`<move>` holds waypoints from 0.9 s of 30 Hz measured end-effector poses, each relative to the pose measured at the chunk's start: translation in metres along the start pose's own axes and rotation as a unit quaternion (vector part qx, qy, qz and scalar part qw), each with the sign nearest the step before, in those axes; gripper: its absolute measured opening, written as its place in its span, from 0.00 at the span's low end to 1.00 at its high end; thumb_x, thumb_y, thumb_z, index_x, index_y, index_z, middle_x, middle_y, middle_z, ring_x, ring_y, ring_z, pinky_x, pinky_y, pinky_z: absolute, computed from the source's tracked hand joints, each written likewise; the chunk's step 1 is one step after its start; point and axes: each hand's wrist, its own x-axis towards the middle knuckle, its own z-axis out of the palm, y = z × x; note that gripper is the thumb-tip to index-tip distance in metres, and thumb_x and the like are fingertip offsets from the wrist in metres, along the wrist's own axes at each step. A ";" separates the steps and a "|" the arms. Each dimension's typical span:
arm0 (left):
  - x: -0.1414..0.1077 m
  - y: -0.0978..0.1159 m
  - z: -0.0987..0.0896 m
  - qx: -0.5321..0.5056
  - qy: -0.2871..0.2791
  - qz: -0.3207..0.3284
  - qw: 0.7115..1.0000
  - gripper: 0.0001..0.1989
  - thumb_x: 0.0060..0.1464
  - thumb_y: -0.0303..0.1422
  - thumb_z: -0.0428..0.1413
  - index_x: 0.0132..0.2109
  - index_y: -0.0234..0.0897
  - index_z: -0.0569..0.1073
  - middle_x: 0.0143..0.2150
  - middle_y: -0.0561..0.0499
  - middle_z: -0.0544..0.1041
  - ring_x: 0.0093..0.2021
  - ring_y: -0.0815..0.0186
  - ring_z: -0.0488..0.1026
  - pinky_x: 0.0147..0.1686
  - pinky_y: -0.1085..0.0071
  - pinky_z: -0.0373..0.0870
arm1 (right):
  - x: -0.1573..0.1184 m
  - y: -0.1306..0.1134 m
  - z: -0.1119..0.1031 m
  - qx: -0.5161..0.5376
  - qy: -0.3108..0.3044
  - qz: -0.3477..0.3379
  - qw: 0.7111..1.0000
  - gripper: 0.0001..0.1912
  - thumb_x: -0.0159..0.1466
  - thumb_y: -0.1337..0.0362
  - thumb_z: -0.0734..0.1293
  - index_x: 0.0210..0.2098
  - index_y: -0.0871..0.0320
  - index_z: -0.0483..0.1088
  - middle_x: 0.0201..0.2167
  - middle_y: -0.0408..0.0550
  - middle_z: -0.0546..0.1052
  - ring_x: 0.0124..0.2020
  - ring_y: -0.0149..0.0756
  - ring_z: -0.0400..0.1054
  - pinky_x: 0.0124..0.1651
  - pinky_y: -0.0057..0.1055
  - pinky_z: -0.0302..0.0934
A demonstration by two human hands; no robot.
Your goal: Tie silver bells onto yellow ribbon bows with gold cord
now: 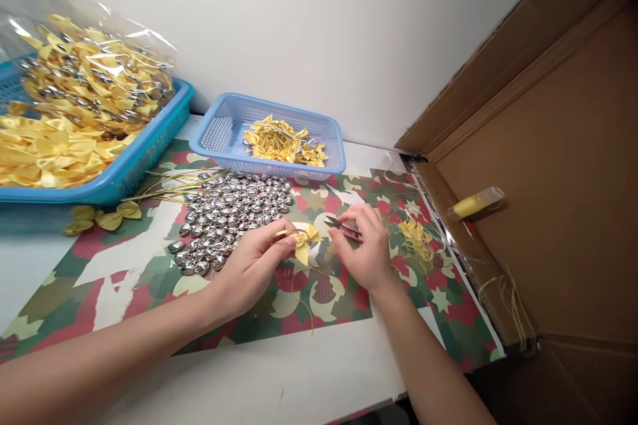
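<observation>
My left hand (259,255) pinches a yellow ribbon bow (305,242) with a gold cord looped at its knot. Just to its right, my right hand (366,246) is closed around small dark-red thread snips (349,231), whose blades point left toward the bow. A thin loose cord hangs below the bow over the patterned sheet. Close behind my left hand spreads a pile of shiny silver bells (232,209); whether any bell hangs on the held bow is hidden by my fingers.
A light-blue basket (209,146) with bows and gold cords stands behind the bells. At left, a larger blue basket (144,149) holds loose bows and a clear bag (100,73) of bows. Yellow scraps (417,244) lie right, near a cardboard wall (543,166) bearing a small tube (473,204).
</observation>
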 end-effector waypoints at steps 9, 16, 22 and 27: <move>-0.002 -0.001 0.004 0.164 -0.074 0.087 0.980 0.14 0.61 0.34 0.41 0.26 0.40 0.57 0.22 0.57 0.60 0.23 0.69 0.56 0.25 0.71 0.54 | -0.009 -0.027 0.006 0.006 -0.061 -0.099 0.993 0.11 0.62 0.64 0.58 0.23 0.57 0.59 0.19 0.41 0.65 0.24 0.30 0.54 0.33 0.33 0.46; -0.002 -0.002 0.005 0.197 -0.086 0.069 0.974 0.14 0.61 0.34 0.40 0.26 0.40 0.57 0.23 0.56 0.62 0.24 0.68 0.58 0.25 0.71 0.54 | -0.010 -0.025 0.009 0.061 -0.083 -0.065 0.993 0.14 0.63 0.67 0.56 0.20 0.57 0.55 0.16 0.39 0.60 0.21 0.28 0.51 0.31 0.30 0.47; -0.001 0.000 0.005 0.202 -0.056 0.062 0.976 0.12 0.59 0.31 0.42 0.26 0.41 0.56 0.22 0.57 0.61 0.23 0.68 0.56 0.25 0.71 0.53 | -0.012 -0.031 0.010 0.165 -0.033 -0.001 0.986 0.14 0.58 0.68 0.59 0.17 0.57 0.55 0.13 0.37 0.55 0.18 0.26 0.50 0.26 0.26 0.50; -0.002 0.001 0.005 0.217 -0.026 0.067 0.973 0.10 0.56 0.30 0.44 0.26 0.40 0.56 0.22 0.57 0.61 0.23 0.69 0.56 0.24 0.72 0.53 | -0.017 -0.033 0.013 0.208 -0.009 0.052 0.977 0.12 0.58 0.67 0.60 0.18 0.57 0.58 0.14 0.37 0.57 0.17 0.24 0.51 0.22 0.24 0.49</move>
